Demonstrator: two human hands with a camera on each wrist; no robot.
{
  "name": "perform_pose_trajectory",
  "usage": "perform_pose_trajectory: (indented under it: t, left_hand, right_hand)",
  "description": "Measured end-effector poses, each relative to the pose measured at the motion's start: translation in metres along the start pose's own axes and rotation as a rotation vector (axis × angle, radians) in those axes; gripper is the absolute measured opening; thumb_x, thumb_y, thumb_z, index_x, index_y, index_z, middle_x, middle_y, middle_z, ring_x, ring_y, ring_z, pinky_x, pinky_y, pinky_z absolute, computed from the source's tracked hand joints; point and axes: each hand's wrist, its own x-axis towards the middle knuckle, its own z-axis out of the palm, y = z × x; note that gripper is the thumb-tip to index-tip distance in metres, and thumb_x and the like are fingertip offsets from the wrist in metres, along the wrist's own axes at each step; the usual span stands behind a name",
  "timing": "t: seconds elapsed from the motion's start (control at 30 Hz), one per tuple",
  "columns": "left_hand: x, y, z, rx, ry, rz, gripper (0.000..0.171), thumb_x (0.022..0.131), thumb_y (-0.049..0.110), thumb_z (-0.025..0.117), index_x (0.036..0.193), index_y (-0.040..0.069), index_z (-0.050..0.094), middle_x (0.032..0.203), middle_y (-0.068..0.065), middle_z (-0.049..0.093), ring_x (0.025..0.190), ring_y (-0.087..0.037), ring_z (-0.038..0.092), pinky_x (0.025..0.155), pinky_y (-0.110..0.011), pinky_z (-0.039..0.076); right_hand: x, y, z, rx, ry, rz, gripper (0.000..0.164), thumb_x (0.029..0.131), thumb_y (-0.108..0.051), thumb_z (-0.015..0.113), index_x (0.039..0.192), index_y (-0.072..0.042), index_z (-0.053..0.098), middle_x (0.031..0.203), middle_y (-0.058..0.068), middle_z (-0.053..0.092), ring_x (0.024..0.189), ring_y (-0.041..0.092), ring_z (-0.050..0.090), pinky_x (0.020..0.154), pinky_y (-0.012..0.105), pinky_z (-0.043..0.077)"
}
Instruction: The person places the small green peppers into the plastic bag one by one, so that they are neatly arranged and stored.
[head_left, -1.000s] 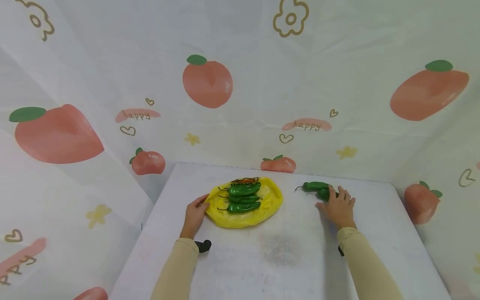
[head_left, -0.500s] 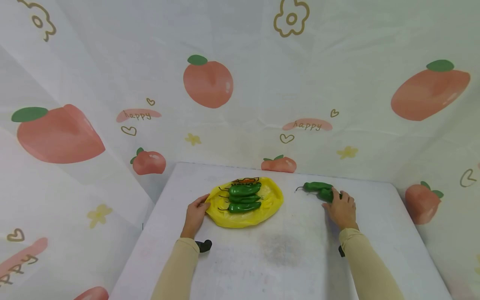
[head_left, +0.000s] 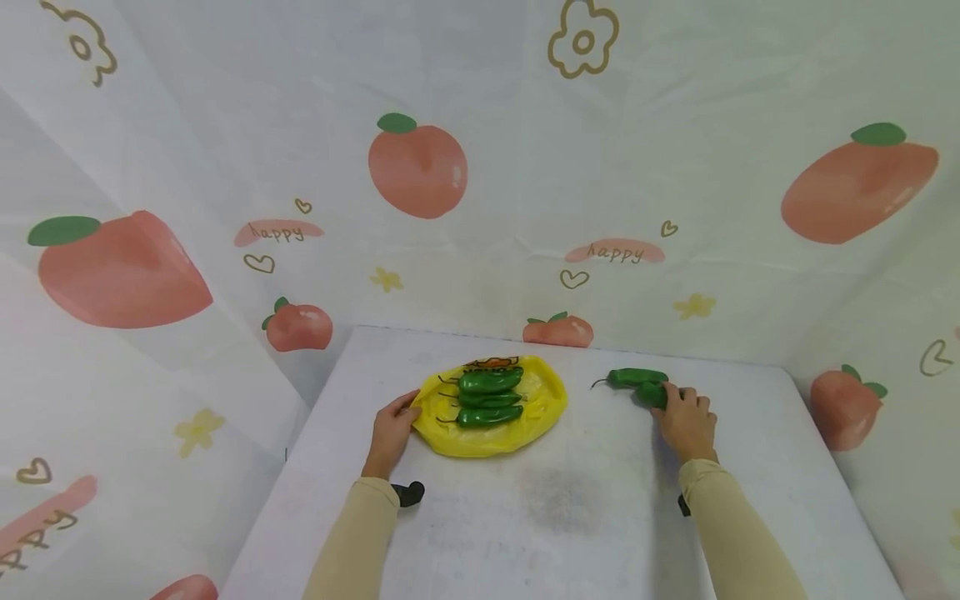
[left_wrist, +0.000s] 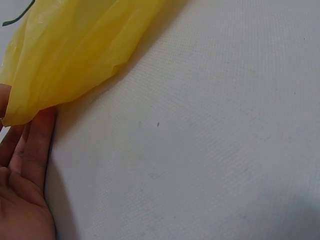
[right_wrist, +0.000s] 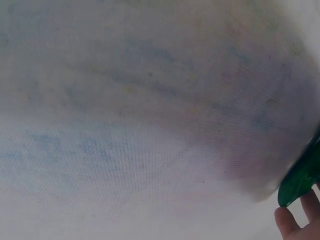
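In the head view, a yellow plastic bag [head_left: 540, 417] lies spread on the white table, with several green chili peppers [head_left: 487, 416] in a row on it. My left hand [head_left: 390, 433] pinches the bag's left edge; the left wrist view shows the yellow film [left_wrist: 75, 60] between thumb and fingers. Over on the right, my right hand [head_left: 686, 421] holds the right end of a green chili pepper [head_left: 649, 394], partly hidden by the fingers. Another green chili pepper [head_left: 633, 378] lies just behind it. In the right wrist view, fingertips [right_wrist: 286, 220] meet the held pepper's end [right_wrist: 297, 187].
The white table [head_left: 525, 542] has a grey smudge near its middle. A white cloth backdrop [head_left: 495, 250] with printed fruit rises behind and beside the table. Small black pieces [head_left: 410, 494] show at both wrists.
My right hand has shifted slightly right, and its fingers have drawn in around the nearer loose pepper's end. The left hand stays at the bag's edge.
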Motion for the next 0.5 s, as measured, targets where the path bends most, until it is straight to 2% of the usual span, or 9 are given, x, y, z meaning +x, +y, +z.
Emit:
perform_pose_trajectory:
  t: [0.2, 0.5]
  left_hand:
    - [0.000, 0.000, 0.000, 0.012, -0.004, 0.000, 0.042, 0.100, 0.028, 0.058, 0.142, 0.024, 0.061, 0.152, -0.005, 0.055, 0.136, -0.026, 0.050, 0.117, -0.048, 0.042]
    - [-0.001, 0.001, 0.000, 0.004, -0.006, -0.014, 0.042, 0.100, 0.029, 0.058, 0.141, 0.025, 0.061, 0.152, -0.004, 0.055, 0.137, -0.026, 0.048, 0.119, -0.047, 0.039]
  right_hand:
    - [-0.004, -0.001, -0.005, 0.013, -0.011, 0.018, 0.058, 0.098, -0.024, 0.065, 0.145, 0.000, 0.043, 0.135, 0.041, 0.045, 0.120, 0.062, 0.042, 0.089, 0.074, 0.040]
    - [-0.002, -0.011, -0.012, 0.076, 0.105, -0.040, 0.055, 0.098, -0.020, 0.065, 0.144, 0.001, 0.045, 0.131, 0.041, 0.048, 0.115, 0.062, 0.048, 0.089, 0.073, 0.042]
